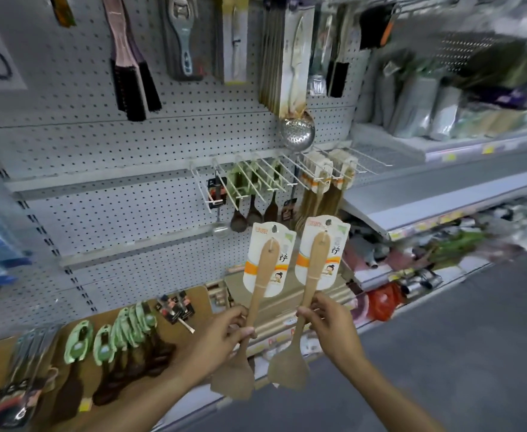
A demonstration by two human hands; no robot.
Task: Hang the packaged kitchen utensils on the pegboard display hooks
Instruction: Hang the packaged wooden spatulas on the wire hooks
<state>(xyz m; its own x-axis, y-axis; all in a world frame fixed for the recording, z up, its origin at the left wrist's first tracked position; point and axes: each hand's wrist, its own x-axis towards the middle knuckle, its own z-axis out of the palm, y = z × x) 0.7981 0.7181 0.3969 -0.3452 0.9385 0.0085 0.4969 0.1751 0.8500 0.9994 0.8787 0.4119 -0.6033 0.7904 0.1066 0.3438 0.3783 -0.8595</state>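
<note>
From the head camera I see a shop aisle: a grey pegboard wall (pixel 106 145) fills the left and centre, and a grey floor (pixel 461 353) runs off to the right below stocked shelves (pixel 443 194) that are badly blurred. My left hand (pixel 221 335) curls its fingers round the handle of one wooden spatula (pixel 257 294), and my right hand (pixel 330 322) pinches the handle of a second wooden spatula (pixel 307 294). Both are held upright just beside each other, blades down, their white and orange header cards up (the print is too small for me to read). They are in the air in front of the lower shelving, not on any hook. Above them a row of white wire hooks (pixel 265 176) juts from the pegboard, some carrying dark spoons (pixel 252 213), the right ones holding more carded wooden utensils (pixel 318 194). A steel skimmer (pixel 296 132) hangs higher up, under boxed knives (pixel 287 57) and brushes (pixel 134 76). At lower left a brown board (pixel 193 300) bears green-carded dark utensils (pixel 122 347) lying in rows.
</note>
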